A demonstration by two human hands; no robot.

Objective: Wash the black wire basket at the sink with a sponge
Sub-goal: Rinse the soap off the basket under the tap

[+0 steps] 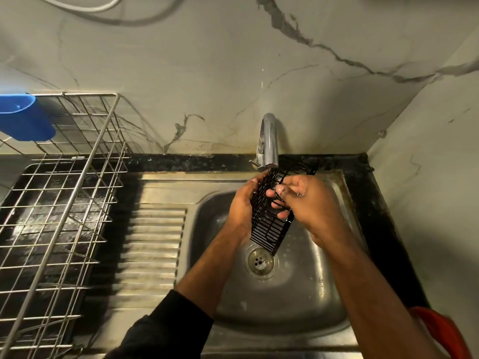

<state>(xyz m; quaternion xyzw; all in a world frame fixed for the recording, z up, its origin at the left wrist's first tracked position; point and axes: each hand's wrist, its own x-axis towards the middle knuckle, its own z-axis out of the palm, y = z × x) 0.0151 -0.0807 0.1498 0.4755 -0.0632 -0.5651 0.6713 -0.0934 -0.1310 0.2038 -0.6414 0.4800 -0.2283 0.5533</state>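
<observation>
The black wire basket [269, 226] is held tilted over the steel sink bowl [298, 288], its upper end just under the faucet spout [269, 141]. My left hand [242, 203] grips its left side. My right hand [308, 203] holds its right side, fingers curled through the wires, a ring on one finger. No sponge is visible. I cannot tell whether water is running.
A steel wire dish rack [64, 203] stands on the left counter with a blue plastic cup [23, 117] hung at its back. The ribbed drainboard [153, 250] lies between rack and bowl. The drain [260, 261] sits below the basket. Something red [440, 332] is at the lower right.
</observation>
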